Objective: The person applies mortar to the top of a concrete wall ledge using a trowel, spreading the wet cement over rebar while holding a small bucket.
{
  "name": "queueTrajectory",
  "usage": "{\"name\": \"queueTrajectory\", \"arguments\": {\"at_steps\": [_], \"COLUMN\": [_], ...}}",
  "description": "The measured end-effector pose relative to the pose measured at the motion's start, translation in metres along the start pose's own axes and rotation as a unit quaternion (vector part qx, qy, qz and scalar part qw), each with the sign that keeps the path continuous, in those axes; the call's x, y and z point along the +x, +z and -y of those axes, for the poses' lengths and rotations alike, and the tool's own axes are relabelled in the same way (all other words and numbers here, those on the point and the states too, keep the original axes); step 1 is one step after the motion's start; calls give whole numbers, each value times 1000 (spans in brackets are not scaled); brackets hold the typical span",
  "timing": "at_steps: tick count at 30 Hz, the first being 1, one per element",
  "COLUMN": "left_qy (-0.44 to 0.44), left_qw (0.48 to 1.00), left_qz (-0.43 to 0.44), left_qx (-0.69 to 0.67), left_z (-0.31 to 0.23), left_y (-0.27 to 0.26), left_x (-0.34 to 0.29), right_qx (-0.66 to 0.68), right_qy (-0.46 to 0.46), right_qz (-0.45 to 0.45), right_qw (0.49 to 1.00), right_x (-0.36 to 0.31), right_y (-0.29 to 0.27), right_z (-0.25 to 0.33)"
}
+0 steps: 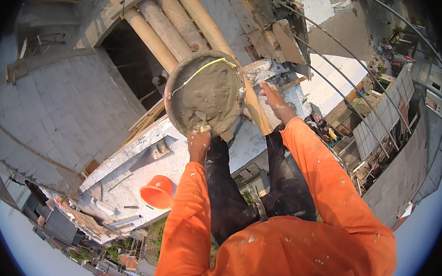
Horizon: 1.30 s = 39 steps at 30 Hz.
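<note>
A round bucket [206, 96] full of wet grey mortar is in front of me at the ends of several wooden poles [161, 28]. A thin yellow-white handle lies curved over the mortar. My left hand [199, 143] is closed on the bucket's near rim. To the right of the bucket, my right hand [278, 102] is raised with its fingers apart, holding nothing, close to the cut end of the longest pole [256, 108]. The bucket's underside is hidden.
On the dusty white ledge [125, 189] at the left lie an orange bucket [157, 192] and a trowel [151, 155]. A dark opening [130, 57] is beyond it. Black cables [351, 74] cross the right side, over roofs and rubble far below.
</note>
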<state>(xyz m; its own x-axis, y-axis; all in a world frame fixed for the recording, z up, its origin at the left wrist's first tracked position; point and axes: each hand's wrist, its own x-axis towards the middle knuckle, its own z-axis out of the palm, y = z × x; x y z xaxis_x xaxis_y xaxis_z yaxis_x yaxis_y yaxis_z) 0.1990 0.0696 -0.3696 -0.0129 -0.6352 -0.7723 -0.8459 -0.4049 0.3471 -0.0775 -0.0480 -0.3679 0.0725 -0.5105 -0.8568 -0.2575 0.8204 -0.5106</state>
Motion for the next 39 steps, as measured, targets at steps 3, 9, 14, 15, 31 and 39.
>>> {"name": "queueTrajectory", "arguments": {"at_steps": [3,9,14,15,31,39], "left_qy": [34,-118,-95,-99,-141,-190], "left_qw": [992,940,938,938,882,853], "left_qz": [-94,-71,-85,-88,-129,-107], "left_qx": [-73,-311,-321,-321,-430,-474], "left_z": [10,-13,-25,-24,-51,-13], "left_y": [18,19,9,9,-7,20], "left_x": [10,22,34,34,-11,-63], "right_qx": [156,176,143,140,203,215], "right_qy": [22,31,-2,-2,37,41], "right_qz": [-15,-47,-55,-61,71,55], "right_qw": [987,983,988,988,976,974], "right_x": [23,39,41,39,47,48], "right_y": [45,58,71,76,40,39], "right_z": [25,7,-17,-14,-8,-12]}}
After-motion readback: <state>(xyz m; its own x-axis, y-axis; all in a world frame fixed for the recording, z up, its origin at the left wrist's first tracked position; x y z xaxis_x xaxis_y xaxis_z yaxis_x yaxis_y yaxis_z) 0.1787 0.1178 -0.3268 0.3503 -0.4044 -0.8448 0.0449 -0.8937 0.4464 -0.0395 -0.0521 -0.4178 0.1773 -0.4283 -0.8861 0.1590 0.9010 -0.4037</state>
